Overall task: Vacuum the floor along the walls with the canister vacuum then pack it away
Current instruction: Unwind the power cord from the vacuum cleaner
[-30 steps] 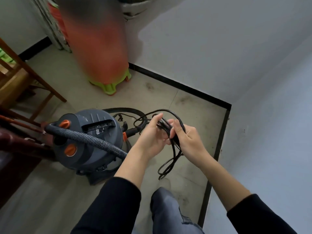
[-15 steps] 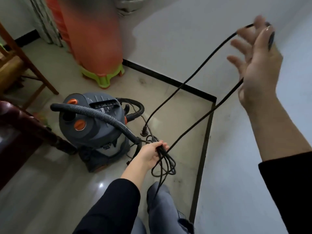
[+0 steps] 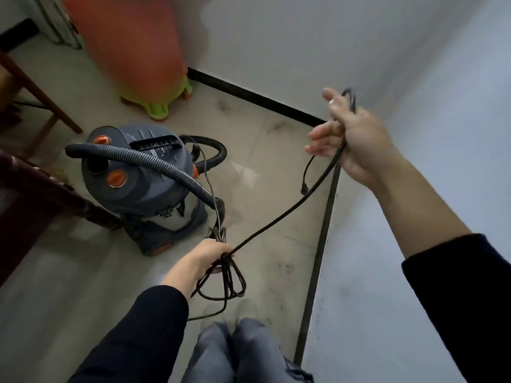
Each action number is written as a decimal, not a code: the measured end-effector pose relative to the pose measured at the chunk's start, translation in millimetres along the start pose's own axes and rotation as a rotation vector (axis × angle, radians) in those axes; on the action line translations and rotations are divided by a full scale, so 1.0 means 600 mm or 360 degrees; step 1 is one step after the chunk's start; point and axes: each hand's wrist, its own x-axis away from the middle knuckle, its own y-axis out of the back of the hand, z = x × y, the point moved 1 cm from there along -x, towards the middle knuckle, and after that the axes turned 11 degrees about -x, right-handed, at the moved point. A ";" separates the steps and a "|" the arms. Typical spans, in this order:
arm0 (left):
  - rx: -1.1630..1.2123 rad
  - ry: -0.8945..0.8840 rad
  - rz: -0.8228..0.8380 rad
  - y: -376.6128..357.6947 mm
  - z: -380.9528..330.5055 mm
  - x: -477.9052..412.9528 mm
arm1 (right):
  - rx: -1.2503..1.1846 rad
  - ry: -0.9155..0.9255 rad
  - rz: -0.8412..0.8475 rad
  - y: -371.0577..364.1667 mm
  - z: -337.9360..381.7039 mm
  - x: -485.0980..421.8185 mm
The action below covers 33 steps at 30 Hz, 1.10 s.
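A grey canister vacuum point(image 3: 143, 178) with orange knobs stands on the tiled floor at centre left. Its ribbed hose point(image 3: 154, 164) arcs over the top. My left hand point(image 3: 204, 258) grips a bundle of looped black power cord point(image 3: 226, 283) low in the middle. From that bundle one strand of cord point(image 3: 282, 217) runs taut up to my right hand point(image 3: 351, 139), which holds it raised near the right wall, fingers curled round it. The plug end point(image 3: 304, 190) dangles below my right hand.
An orange bin on a green base point(image 3: 130, 51) stands against the back wall. A wooden chair point(image 3: 33, 92) and dark furniture point(image 3: 41, 194) are at the left. White walls with black skirting point(image 3: 318, 272) meet in a corner at the right. My grey trouser legs point(image 3: 237, 352) show below.
My right hand has come down from high up near the wall to a lower spot, still drawing the cord out. The left hand keeps the bundle.
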 end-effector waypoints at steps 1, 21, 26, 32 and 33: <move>0.0042 -0.0012 -0.0006 0.003 0.003 0.001 | -0.0105 -0.0205 0.0042 0.000 -0.030 0.003; -0.0386 0.0098 -0.0123 0.131 0.195 0.107 | -0.0686 -0.0206 0.0250 -0.134 -0.111 0.005; -0.0388 0.0013 -0.0111 0.169 0.252 0.160 | -0.0560 -0.0243 0.0213 -0.180 -0.138 -0.002; -0.0690 -0.0014 -0.0752 0.223 0.312 0.214 | -0.0312 -0.0291 0.0290 -0.226 -0.176 -0.005; -0.0639 -0.0065 -0.0833 0.227 0.308 0.219 | -0.0285 -0.0350 0.0340 -0.235 -0.191 0.003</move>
